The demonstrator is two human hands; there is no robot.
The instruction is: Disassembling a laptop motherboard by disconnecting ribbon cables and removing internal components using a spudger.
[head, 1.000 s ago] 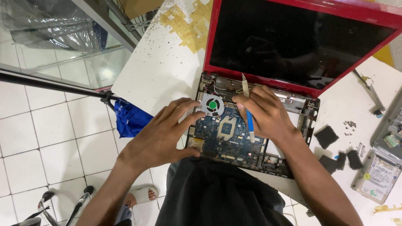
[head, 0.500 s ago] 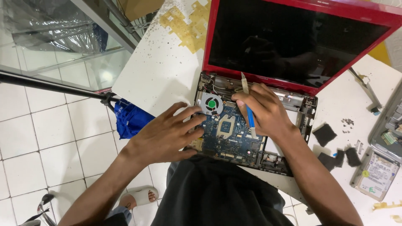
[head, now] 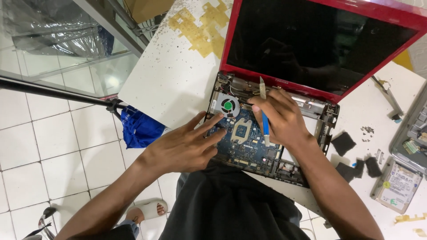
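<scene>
1. Head view, the risk bit: the right hand (head: 282, 118) is clenched round a blue-handled pry tool (head: 264, 116), tip up by the hinge edge of the opened red laptop (head: 284, 84). The bare motherboard (head: 247, 142) sits in the base at the table's near edge. If that tip slips, I'd guess it gouges the board or snags the thin wires near the fan (head: 228, 106).
2. The left hand (head: 184, 146) is open, holding nothing, fingers spread, tips resting on the board's left edge. Pressing hard there could flex it.
3. Around it: black pads (head: 343, 143) and tiny screws (head: 367, 130) lie loose on the white table (head: 169, 84), a hard drive (head: 397, 186) lies to the right. Easy to knock off.
</scene>
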